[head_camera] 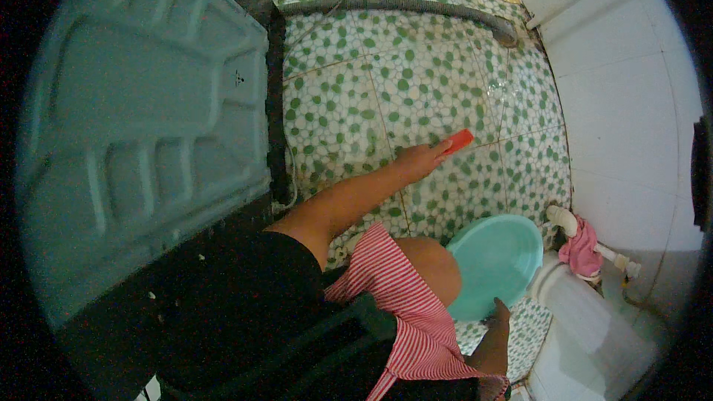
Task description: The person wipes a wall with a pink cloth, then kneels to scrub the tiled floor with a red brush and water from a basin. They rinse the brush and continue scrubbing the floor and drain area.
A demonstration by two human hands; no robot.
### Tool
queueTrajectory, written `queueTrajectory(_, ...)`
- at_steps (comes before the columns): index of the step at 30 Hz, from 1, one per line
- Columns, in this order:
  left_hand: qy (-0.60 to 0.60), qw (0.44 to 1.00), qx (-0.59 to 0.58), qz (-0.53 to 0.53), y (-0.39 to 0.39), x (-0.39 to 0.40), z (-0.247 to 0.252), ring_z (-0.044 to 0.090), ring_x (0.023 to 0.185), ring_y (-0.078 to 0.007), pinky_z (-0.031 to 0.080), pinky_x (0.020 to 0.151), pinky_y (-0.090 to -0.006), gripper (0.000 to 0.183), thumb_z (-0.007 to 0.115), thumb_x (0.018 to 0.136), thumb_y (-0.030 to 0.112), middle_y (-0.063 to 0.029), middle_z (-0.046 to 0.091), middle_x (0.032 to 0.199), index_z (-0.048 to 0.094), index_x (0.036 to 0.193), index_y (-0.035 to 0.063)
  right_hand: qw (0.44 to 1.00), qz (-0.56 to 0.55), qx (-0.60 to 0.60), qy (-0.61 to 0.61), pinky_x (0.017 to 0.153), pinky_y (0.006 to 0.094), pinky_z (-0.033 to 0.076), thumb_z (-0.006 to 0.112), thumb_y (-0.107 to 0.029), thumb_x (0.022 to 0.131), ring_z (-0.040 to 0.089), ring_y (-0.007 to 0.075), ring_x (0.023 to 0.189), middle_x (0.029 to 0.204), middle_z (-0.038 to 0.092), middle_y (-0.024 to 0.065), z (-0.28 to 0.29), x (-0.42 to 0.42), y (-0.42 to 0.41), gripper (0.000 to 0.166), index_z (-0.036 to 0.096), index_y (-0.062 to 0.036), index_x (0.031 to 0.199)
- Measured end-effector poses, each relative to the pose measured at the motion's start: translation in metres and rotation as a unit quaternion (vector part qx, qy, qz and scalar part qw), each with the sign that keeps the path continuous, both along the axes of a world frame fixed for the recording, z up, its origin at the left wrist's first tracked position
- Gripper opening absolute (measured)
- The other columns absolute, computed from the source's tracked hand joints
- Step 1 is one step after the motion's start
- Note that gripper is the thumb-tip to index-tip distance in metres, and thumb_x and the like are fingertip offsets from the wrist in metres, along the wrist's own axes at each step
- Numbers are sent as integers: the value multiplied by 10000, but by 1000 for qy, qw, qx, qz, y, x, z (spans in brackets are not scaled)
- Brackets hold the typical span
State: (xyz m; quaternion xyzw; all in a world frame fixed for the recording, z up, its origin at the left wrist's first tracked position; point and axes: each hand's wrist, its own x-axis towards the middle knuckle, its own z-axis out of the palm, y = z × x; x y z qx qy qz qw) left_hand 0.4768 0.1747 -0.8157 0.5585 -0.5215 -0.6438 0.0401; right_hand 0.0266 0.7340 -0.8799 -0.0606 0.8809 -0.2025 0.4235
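My left hand is closed around a small red plastic object, possibly a scrubbing brush, over the patterned floor tiles. Its underside is hidden. Near the lower right, my right hand grips the near rim of a light green plastic basin. The basin is tilted, with its inside showing, beside my bare knee. Part of the right hand's fingers is hidden by the basin's wall.
A grey-green moulded panel on a dark base stands at left. A grey corrugated hose crosses the far floor, with a thin cable over it. At right are white pipes, a pink cloth and a tiled wall.
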Motion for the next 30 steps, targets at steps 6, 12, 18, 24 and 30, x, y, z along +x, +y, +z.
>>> queueTrajectory(6, -200, 902, -208, 320, -30, 172, -59, 477, 530, -177, 372, 506, -317, 531, 304, 868, 537, -29, 504, 601, 571, 879, 77, 958, -277, 43, -59, 657, 454, 443, 609, -174, 789, 511, 319, 877, 999, 497, 141, 77, 123, -132, 374, 450, -43, 1101)
queueTrajectory(12, -128, 975, 9, 183, 5, 67, -39, 539, 858, -294, 410, 724, -387, 818, 166, 808, 681, -209, 558, 889, 546, 1047, -2, 982, -150, 116, -19, 584, 433, 452, 600, -141, 803, 543, 289, 815, 1051, 501, 158, 50, 87, -127, 347, 466, -16, 1097)
queueTrajectory(18, 7, 966, -223, -127, 61, -11, -41, 563, 794, -374, 439, 713, -419, 439, 350, 889, 433, -235, 567, 900, 327, 1307, 302, 962, -252, -106, -21, 657, 446, 475, 602, -166, 812, 543, 309, 890, 1089, 506, 175, 117, 143, -240, 408, 454, 15, 1147)
queueTrajectory(24, -86, 983, -143, 73, 18, 42, -31, 574, 691, -346, 449, 625, -421, 472, 420, 883, 336, -203, 594, 801, 310, 1328, 227, 998, -2, -27, 50, 663, 447, 495, 600, -259, 811, 548, 313, 925, 1089, 508, 182, 63, 65, -269, 491, 436, 24, 1177)
queueTrajectory(30, -167, 936, -306, 47, 4, 59, -5, 580, 772, -343, 453, 683, -422, 527, 431, 867, 314, -211, 598, 876, 272, 1343, 155, 935, -254, -215, -124, 614, 456, 488, 546, -233, 808, 548, 325, 866, 1121, 480, 187, 27, 45, -314, 461, 423, 18, 1175)
